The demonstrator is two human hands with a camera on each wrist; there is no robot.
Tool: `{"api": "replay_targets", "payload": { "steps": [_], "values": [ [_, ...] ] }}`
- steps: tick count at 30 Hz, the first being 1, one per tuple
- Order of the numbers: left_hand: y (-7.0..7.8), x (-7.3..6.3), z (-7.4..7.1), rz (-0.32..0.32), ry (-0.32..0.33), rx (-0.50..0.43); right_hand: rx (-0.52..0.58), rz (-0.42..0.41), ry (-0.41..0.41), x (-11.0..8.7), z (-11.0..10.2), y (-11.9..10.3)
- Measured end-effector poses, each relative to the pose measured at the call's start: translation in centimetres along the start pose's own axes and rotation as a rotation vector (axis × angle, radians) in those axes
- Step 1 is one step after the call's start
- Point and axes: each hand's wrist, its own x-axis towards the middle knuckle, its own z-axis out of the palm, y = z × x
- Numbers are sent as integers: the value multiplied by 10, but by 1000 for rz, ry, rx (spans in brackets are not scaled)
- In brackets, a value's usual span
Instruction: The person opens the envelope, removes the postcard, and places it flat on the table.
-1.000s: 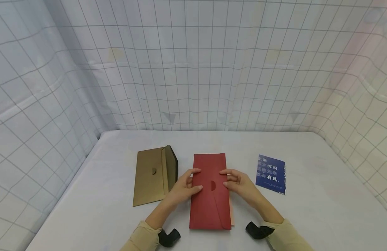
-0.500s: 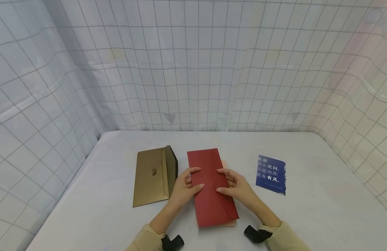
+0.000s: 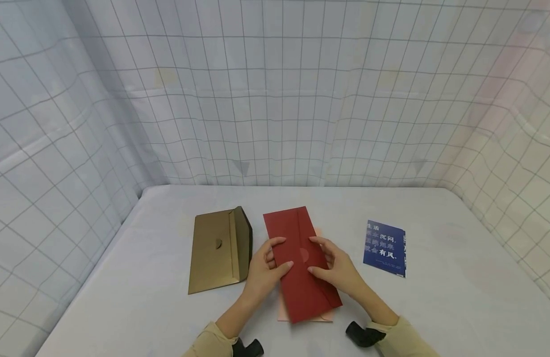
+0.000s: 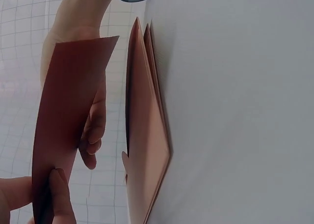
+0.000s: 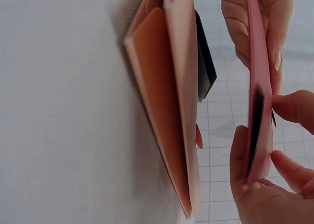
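Both hands hold a long red envelope [image 3: 297, 282], its far end slanting left. My left hand [image 3: 264, 270] pinches its left edge, thumb on the face. From the opposite edge my right hand [image 3: 341, 267] grips it, thumb and index finger on top. Both wrist views show fingers on each side of the envelope, which hangs apart from a peach envelope [image 4: 147, 121] on the table. In the right wrist view the peach envelope [image 5: 181, 86] gapes along its side. In the head view the red one mostly covers it.
On the left lies a gold envelope [image 3: 212, 253] with its flap [image 3: 244, 240] raised. A blue card [image 3: 384, 248] printed with white characters lies on the right. The white tabletop [image 3: 136, 297] is enclosed by grid-patterned curtains [image 3: 283, 99].
The red envelope has turned counterclockwise, its far end swinging left and its near end right. More of the peach envelope beneath shows. Both hands keep their grip, the left shifting slightly right.
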Motion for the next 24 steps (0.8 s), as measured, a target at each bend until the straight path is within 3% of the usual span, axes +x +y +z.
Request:
{"api": "replay_targets", "payload": {
  "steps": [9, 24],
  "values": [
    [-1, 1, 1, 25, -4, 33, -207, -76, 101, -2, 2, -7],
    [-3, 3, -1, 31, -30, -3, -365, -260, 146, -2, -5, -10]
  ]
}}
